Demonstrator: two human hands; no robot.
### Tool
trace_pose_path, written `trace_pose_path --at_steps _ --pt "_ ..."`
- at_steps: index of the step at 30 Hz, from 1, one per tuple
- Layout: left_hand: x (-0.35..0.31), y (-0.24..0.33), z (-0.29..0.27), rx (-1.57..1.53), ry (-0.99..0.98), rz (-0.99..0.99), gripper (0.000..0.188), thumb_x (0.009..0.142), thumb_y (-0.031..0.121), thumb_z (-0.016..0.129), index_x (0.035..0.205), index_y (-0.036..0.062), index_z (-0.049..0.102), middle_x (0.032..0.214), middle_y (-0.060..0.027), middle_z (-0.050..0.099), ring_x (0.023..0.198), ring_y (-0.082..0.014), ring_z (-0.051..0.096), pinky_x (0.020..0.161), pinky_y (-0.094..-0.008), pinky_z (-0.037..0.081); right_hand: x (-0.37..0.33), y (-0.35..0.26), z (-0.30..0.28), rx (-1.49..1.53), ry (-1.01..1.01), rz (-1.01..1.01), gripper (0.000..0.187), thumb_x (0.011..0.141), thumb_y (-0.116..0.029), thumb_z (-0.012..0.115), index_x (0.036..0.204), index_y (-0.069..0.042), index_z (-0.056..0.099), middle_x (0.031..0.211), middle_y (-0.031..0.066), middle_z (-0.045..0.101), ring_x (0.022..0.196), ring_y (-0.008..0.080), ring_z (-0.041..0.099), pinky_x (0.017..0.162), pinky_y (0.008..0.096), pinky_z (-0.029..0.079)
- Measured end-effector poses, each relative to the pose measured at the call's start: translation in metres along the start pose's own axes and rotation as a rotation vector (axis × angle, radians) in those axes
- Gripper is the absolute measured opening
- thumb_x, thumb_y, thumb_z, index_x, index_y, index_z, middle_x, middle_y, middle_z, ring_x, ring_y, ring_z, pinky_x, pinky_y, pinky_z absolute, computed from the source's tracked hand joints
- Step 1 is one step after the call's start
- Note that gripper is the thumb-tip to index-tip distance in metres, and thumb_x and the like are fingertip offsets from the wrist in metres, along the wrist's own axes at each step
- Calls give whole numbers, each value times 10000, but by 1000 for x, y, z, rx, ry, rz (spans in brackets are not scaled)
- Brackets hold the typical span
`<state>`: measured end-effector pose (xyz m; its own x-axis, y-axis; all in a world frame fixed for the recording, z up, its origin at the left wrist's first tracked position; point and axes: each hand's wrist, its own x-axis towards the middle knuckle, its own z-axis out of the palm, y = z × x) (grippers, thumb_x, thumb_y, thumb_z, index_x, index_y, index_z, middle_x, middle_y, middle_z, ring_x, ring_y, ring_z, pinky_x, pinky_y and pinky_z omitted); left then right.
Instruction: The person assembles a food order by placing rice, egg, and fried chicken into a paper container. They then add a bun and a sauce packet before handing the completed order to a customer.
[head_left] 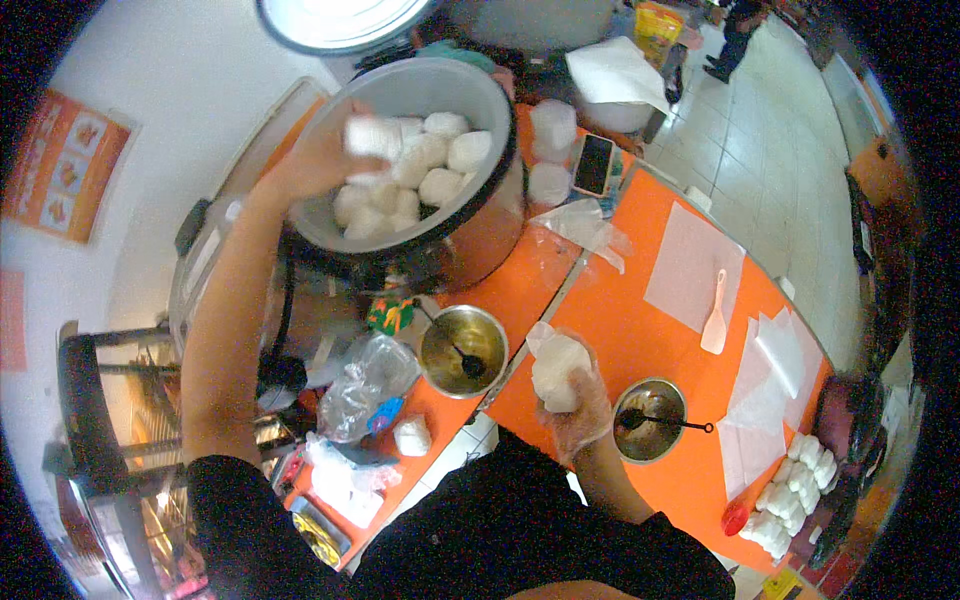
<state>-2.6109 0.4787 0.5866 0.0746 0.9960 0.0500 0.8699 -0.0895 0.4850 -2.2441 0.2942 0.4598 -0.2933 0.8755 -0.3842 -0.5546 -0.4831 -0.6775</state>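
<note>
My left hand (318, 158) reaches over the rim of a big round pot (505, 140) at the upper left. It looks closed round a white rounded packet (370, 137), somewhat blurred. Many similar white packets (425, 155) lie heaped in the pot. My right hand (588, 415), in a clear plastic glove, grips another white packet (558, 368) above the orange table (630, 300). Close to its right is a metal bowl (650, 455) with brownish contents and a dark spoon (675, 422). A second metal bowl (440, 350) with a dark spoon stands to its left.
Thin white sheets (755, 405) and a pale spatula (716, 325) lie to the right. More white packets (790, 495) are stacked by a red spoon (735, 518). A phone (594, 165) lies at the back. Clear plastic bags (370, 385) and one white packet (411, 437) are at left.
</note>
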Motion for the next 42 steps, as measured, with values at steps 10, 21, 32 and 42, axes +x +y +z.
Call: trace_pose_path --at_steps 10,21,32,42 --pt "-371 70 -26 -573 484 335 604 610 249 925 1118 67 654 1104 -71 614 1024 -220 587 905 -355 452 -90 121 37 -31 -406 320 811 799 -469 698 1442 -67 410 1139 140 626 711 196 656 422 257 512" --pt "-1033 122 186 -1577 1064 -579 839 683 330 916 1355 90 476 1248 -87 567 1172 -234 569 999 -399 480 -444 430 116 -217 -750 805 642 900 -339 667 1432 -56 444 1202 160 597 838 289 659 478 316 544" --pt "-1294 124 284 -1695 1865 -697 848 857 417 788 1469 15 361 1342 -135 550 1218 -260 573 1036 -426 493 -629 645 208 -574 -876 1168 539 900 -399 663 1321 -84 544 1168 109 646 872 268 655 558 351 523" --pt "-1538 -7 174 -1524 2158 -1021 659 929 288 733 1418 3 396 1331 -133 550 1227 -246 553 1029 -425 472 -777 902 354 -664 -910 1316 577 842 -286 628 1382 -123 506 1318 105 587 1114 266 618 684 379 587"
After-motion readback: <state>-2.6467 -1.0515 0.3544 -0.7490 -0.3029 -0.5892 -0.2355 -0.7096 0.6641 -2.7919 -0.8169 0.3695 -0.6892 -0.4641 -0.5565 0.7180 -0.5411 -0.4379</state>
